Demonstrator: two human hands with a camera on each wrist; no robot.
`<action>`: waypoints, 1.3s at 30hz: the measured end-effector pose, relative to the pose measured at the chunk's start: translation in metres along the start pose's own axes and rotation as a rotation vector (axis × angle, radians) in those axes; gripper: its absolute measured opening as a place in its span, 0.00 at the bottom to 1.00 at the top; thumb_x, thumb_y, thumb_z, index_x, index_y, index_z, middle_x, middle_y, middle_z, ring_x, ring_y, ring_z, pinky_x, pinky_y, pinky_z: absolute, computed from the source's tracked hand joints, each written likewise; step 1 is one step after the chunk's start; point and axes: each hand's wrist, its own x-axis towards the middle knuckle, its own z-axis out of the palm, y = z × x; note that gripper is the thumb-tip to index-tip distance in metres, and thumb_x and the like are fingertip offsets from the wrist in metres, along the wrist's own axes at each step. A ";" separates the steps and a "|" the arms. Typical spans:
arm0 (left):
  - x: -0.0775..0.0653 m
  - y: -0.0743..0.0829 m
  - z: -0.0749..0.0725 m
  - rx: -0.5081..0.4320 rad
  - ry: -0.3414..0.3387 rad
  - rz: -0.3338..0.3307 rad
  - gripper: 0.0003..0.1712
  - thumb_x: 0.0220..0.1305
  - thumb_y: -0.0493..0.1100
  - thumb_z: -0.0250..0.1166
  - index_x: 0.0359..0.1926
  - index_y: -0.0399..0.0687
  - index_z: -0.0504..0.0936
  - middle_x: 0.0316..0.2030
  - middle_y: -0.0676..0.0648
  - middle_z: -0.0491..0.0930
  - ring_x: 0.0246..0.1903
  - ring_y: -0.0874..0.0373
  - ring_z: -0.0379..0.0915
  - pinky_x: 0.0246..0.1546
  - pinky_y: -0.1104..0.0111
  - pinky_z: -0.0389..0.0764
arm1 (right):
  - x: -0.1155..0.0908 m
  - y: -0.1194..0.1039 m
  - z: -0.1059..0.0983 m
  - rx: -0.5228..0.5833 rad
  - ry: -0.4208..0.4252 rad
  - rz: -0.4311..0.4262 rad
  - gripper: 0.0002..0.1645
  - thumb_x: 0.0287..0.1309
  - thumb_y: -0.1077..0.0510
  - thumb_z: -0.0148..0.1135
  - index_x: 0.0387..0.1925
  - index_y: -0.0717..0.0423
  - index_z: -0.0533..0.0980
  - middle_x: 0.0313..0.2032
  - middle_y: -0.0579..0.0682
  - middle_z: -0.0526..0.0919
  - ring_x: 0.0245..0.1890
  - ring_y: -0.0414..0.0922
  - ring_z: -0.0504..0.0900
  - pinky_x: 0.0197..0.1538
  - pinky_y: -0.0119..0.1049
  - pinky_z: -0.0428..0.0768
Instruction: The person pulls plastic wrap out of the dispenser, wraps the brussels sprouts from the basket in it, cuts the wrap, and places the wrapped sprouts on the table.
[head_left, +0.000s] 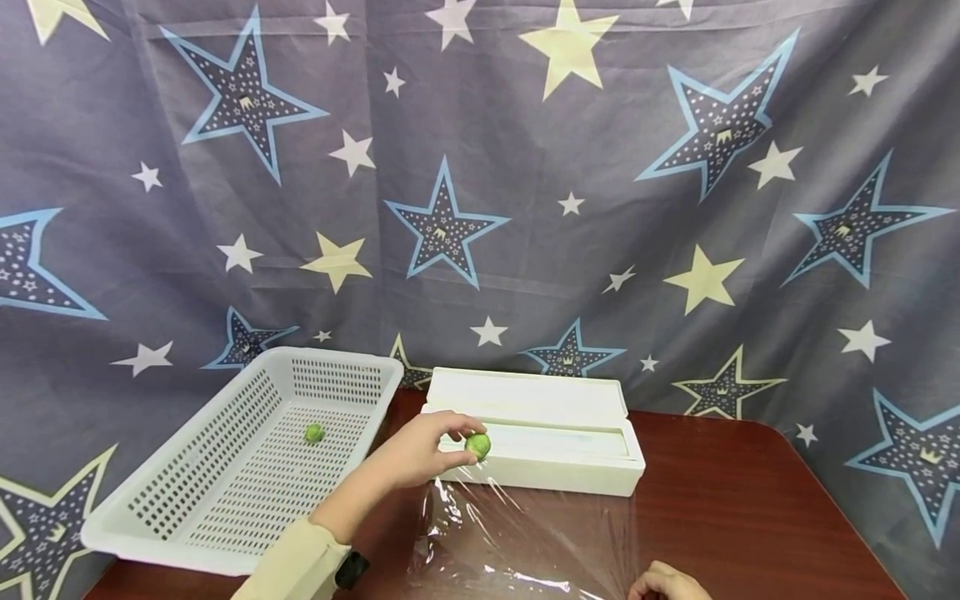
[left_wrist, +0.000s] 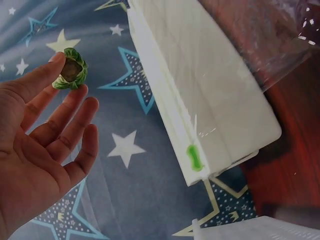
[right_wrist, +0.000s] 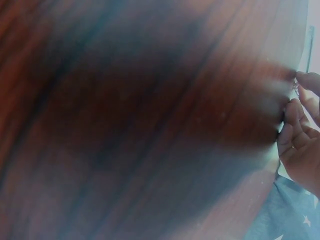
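My left hand pinches a green Brussels sprout between thumb and fingertips, above the front of a white cling film box. The left wrist view shows the cut end of the sprout facing the camera, with the other fingers loosely bent. Clear cling film runs out of the box toward the near side of the table, creased and shiny. At the film's near right corner, my right hand has bent fingers; in the right wrist view the hand pinches a crinkled clear bit, its fingertips against the table.
A white perforated basket stands on the left, with another Brussels sprout inside. The box's lid is raised at the back. Everything stands on a dark red-brown table, before a grey star-patterned curtain.
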 end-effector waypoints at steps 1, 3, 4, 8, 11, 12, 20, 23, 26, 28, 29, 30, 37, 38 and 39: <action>0.000 0.000 0.002 -0.010 -0.008 -0.001 0.17 0.56 0.44 0.67 0.48 0.48 0.80 0.42 0.52 0.82 0.40 0.55 0.77 0.45 0.61 0.76 | 0.000 0.000 0.000 0.005 -0.002 0.003 0.09 0.37 0.66 0.65 0.24 0.51 0.78 0.22 0.38 0.70 0.25 0.22 0.63 0.24 0.18 0.64; -0.001 0.000 0.005 -0.022 -0.023 -0.005 0.17 0.57 0.44 0.67 0.48 0.47 0.80 0.42 0.52 0.82 0.41 0.54 0.77 0.45 0.61 0.76 | 0.001 -0.001 0.000 0.018 -0.008 0.012 0.09 0.37 0.67 0.65 0.24 0.51 0.78 0.22 0.39 0.69 0.25 0.22 0.63 0.23 0.19 0.64; -0.001 0.000 0.007 -0.027 -0.030 -0.003 0.17 0.57 0.44 0.66 0.48 0.47 0.80 0.43 0.51 0.82 0.41 0.54 0.77 0.46 0.61 0.76 | 0.001 -0.002 0.000 0.020 -0.008 0.012 0.09 0.37 0.67 0.65 0.24 0.51 0.78 0.22 0.39 0.69 0.25 0.22 0.63 0.23 0.19 0.64; -0.001 0.000 0.015 -0.031 -0.051 -0.002 0.17 0.57 0.45 0.66 0.48 0.47 0.80 0.42 0.52 0.82 0.41 0.56 0.76 0.46 0.61 0.76 | 0.000 -0.001 0.001 0.020 0.006 0.005 0.11 0.36 0.67 0.66 0.24 0.50 0.77 0.22 0.38 0.69 0.25 0.21 0.63 0.23 0.18 0.63; -0.001 0.000 0.021 -0.039 -0.062 -0.007 0.17 0.57 0.45 0.67 0.48 0.48 0.80 0.41 0.52 0.82 0.40 0.55 0.76 0.45 0.62 0.76 | -0.001 -0.001 0.002 0.007 0.021 -0.002 0.12 0.34 0.67 0.66 0.24 0.49 0.77 0.22 0.38 0.69 0.25 0.21 0.63 0.24 0.16 0.63; -0.001 0.000 0.023 -0.043 -0.065 -0.009 0.17 0.56 0.45 0.67 0.48 0.48 0.80 0.41 0.52 0.82 0.41 0.55 0.76 0.45 0.62 0.76 | -0.001 -0.001 0.002 0.007 0.021 -0.003 0.12 0.34 0.67 0.66 0.24 0.49 0.77 0.22 0.38 0.69 0.25 0.21 0.63 0.24 0.17 0.63; -0.002 -0.002 0.044 -0.033 -0.089 0.020 0.16 0.57 0.43 0.66 0.48 0.50 0.80 0.40 0.53 0.81 0.39 0.60 0.76 0.44 0.67 0.77 | -0.001 -0.003 0.000 0.011 0.009 0.015 0.11 0.35 0.66 0.66 0.24 0.49 0.77 0.22 0.36 0.69 0.25 0.21 0.63 0.23 0.18 0.64; -0.001 -0.002 0.053 -0.023 -0.121 0.007 0.16 0.57 0.43 0.66 0.48 0.52 0.80 0.40 0.55 0.80 0.40 0.60 0.76 0.43 0.69 0.77 | -0.001 -0.002 0.001 0.000 0.025 -0.004 0.12 0.34 0.66 0.67 0.24 0.49 0.77 0.22 0.36 0.69 0.25 0.21 0.63 0.24 0.17 0.63; -0.001 -0.001 0.060 -0.022 -0.146 0.011 0.16 0.57 0.42 0.66 0.47 0.51 0.80 0.40 0.55 0.81 0.39 0.62 0.76 0.42 0.71 0.77 | -0.001 -0.001 0.002 0.003 0.031 -0.016 0.12 0.34 0.66 0.67 0.24 0.49 0.77 0.22 0.37 0.69 0.25 0.21 0.63 0.24 0.16 0.62; 0.000 0.000 0.065 -0.003 -0.153 0.029 0.16 0.57 0.42 0.67 0.47 0.50 0.80 0.40 0.54 0.81 0.39 0.63 0.76 0.42 0.74 0.77 | -0.001 -0.001 0.002 0.008 0.031 -0.016 0.12 0.34 0.66 0.67 0.24 0.49 0.77 0.22 0.37 0.69 0.25 0.21 0.63 0.24 0.16 0.62; 0.000 -0.001 0.068 0.006 -0.154 0.041 0.16 0.56 0.41 0.67 0.47 0.50 0.80 0.41 0.54 0.81 0.38 0.65 0.76 0.42 0.75 0.76 | -0.001 -0.001 0.002 0.010 0.028 -0.016 0.12 0.34 0.66 0.67 0.24 0.49 0.77 0.22 0.37 0.69 0.25 0.22 0.63 0.24 0.16 0.62; 0.000 -0.002 0.071 0.017 -0.154 0.053 0.16 0.56 0.42 0.67 0.47 0.50 0.80 0.41 0.54 0.82 0.39 0.66 0.76 0.42 0.76 0.76 | -0.001 -0.001 0.001 0.014 0.025 -0.015 0.11 0.35 0.66 0.67 0.24 0.49 0.77 0.22 0.37 0.69 0.25 0.22 0.63 0.24 0.17 0.62; 0.001 -0.010 0.090 0.136 -0.154 0.117 0.17 0.55 0.45 0.67 0.48 0.55 0.81 0.41 0.58 0.81 0.41 0.68 0.75 0.46 0.76 0.73 | 0.001 -0.002 0.000 0.023 0.018 -0.010 0.10 0.35 0.66 0.66 0.24 0.50 0.77 0.22 0.38 0.70 0.25 0.22 0.64 0.23 0.18 0.63; 0.001 -0.011 0.093 0.154 -0.154 0.123 0.17 0.55 0.46 0.67 0.47 0.56 0.81 0.40 0.58 0.81 0.40 0.68 0.74 0.46 0.76 0.73 | 0.000 -0.002 0.000 0.025 0.016 -0.007 0.10 0.35 0.66 0.66 0.24 0.50 0.77 0.22 0.38 0.70 0.25 0.22 0.64 0.23 0.18 0.63; 0.001 -0.012 0.094 0.173 -0.153 0.129 0.17 0.55 0.46 0.67 0.47 0.57 0.81 0.39 0.59 0.81 0.40 0.69 0.73 0.46 0.76 0.72 | 0.000 -0.002 0.000 0.027 0.012 -0.002 0.10 0.36 0.66 0.66 0.24 0.50 0.77 0.22 0.38 0.70 0.25 0.22 0.64 0.23 0.18 0.63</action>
